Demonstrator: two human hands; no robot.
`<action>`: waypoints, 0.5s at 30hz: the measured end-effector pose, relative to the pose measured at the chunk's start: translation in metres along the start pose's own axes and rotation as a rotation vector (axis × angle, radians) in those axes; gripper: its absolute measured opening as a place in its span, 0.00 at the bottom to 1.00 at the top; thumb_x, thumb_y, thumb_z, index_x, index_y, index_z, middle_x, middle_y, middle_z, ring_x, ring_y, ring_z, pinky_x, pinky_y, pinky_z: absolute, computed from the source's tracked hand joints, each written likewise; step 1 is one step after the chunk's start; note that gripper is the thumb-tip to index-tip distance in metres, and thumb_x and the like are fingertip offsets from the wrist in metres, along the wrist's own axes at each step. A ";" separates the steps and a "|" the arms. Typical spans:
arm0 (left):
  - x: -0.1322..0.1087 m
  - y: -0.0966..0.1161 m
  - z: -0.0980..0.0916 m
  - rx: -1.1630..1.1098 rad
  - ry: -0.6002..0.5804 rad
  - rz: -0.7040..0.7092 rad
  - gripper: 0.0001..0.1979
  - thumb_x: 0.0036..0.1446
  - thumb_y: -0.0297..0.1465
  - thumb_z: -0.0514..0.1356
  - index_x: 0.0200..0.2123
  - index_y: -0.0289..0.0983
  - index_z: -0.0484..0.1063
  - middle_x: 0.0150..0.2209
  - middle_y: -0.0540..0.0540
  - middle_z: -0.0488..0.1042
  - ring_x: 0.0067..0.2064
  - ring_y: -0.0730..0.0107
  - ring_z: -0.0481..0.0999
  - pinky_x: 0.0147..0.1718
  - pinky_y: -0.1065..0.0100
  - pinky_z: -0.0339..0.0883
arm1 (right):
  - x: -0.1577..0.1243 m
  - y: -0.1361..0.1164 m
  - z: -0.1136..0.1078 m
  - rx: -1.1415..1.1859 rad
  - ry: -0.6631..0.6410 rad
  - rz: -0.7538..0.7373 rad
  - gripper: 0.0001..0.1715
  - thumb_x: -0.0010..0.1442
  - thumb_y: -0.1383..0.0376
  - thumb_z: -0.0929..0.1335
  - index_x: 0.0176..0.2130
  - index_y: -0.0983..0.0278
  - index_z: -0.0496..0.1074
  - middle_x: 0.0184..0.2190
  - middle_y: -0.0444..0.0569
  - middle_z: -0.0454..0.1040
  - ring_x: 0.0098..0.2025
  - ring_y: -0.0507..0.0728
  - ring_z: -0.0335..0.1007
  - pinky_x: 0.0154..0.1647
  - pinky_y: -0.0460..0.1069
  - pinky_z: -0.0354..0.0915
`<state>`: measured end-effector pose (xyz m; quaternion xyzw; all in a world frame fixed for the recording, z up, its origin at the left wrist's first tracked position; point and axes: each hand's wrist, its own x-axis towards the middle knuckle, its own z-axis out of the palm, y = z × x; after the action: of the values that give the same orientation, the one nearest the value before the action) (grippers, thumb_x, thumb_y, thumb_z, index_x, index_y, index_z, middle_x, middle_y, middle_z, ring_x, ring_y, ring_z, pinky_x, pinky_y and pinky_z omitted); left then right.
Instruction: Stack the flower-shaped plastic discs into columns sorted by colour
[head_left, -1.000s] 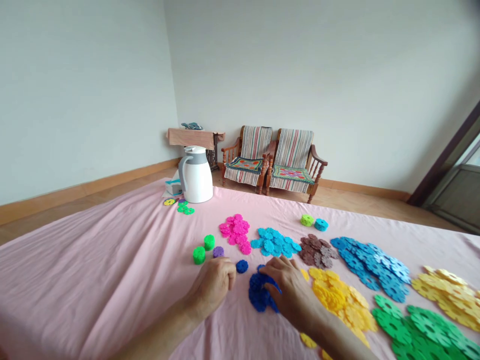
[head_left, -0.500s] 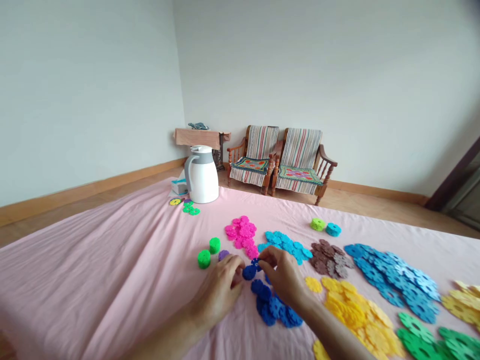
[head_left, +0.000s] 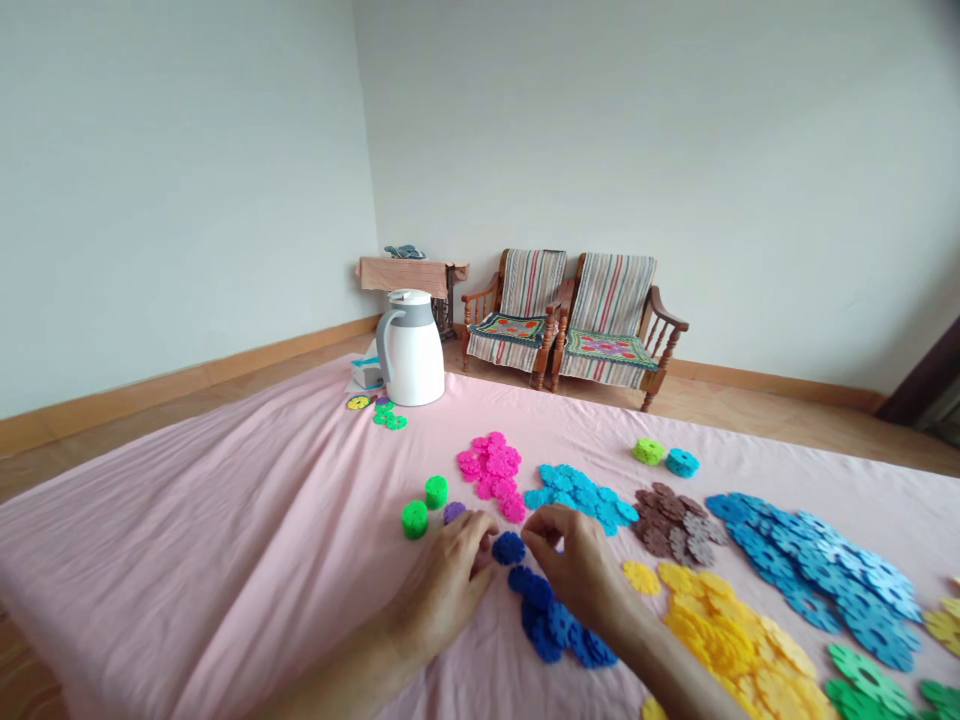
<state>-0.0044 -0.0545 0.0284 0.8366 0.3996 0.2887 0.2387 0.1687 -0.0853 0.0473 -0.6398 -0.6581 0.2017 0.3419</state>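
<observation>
Between my two hands stands a small stack of dark blue snowflake discs (head_left: 508, 548) on the pink cloth. The curled fingers of my left hand (head_left: 451, 560) are at its left side. My right hand (head_left: 574, 560) has its bent fingers at the stack's right edge, thumb and forefinger close together; its fingertips are partly hidden. Just nearer to me lies a loose pile of dark blue discs (head_left: 559, 625), partly under my right hand. A purple disc piece (head_left: 454, 512) shows behind my left hand. Two green disc stacks (head_left: 415, 519) stand to the left.
Loose disc piles lie around: pink (head_left: 493, 470), light blue (head_left: 577, 492), brown (head_left: 664, 520), blue (head_left: 817, 560), yellow (head_left: 720, 640) and green (head_left: 862, 680). Lime (head_left: 649, 452) and teal (head_left: 682, 462) stacks stand farther back. A white jug (head_left: 416, 355) is near the far edge; two wooden chairs (head_left: 607, 310) stand beyond.
The dark blue disc my right fingers held over the stack no longer shows apart from it. Both hands remain beside the stack. The whole view has shifted slightly.
</observation>
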 end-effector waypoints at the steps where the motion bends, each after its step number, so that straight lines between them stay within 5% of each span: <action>1: 0.000 0.000 0.000 0.016 0.001 0.008 0.14 0.49 0.17 0.54 0.36 0.39 0.66 0.34 0.50 0.70 0.37 0.68 0.69 0.34 0.70 0.60 | -0.004 0.000 -0.003 -0.020 -0.028 -0.021 0.08 0.53 0.68 0.64 0.28 0.63 0.73 0.27 0.46 0.75 0.31 0.53 0.68 0.34 0.46 0.58; 6: -0.001 0.002 0.000 0.074 0.011 0.027 0.13 0.47 0.15 0.51 0.31 0.38 0.65 0.33 0.50 0.69 0.36 0.68 0.69 0.33 0.70 0.58 | -0.027 -0.006 -0.011 -0.183 -0.115 -0.101 0.12 0.49 0.68 0.68 0.36 0.59 0.73 0.36 0.46 0.74 0.41 0.58 0.66 0.43 0.50 0.55; 15: 0.000 0.003 -0.002 0.101 -0.011 0.009 0.09 0.48 0.17 0.53 0.28 0.37 0.65 0.33 0.49 0.68 0.35 0.68 0.68 0.31 0.69 0.57 | -0.024 -0.011 -0.008 -0.258 -0.114 -0.113 0.11 0.55 0.69 0.64 0.30 0.59 0.76 0.32 0.47 0.75 0.38 0.56 0.68 0.41 0.50 0.54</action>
<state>-0.0038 -0.0561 0.0318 0.8510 0.4088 0.2644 0.1969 0.1652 -0.1111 0.0559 -0.6280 -0.7317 0.1319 0.2299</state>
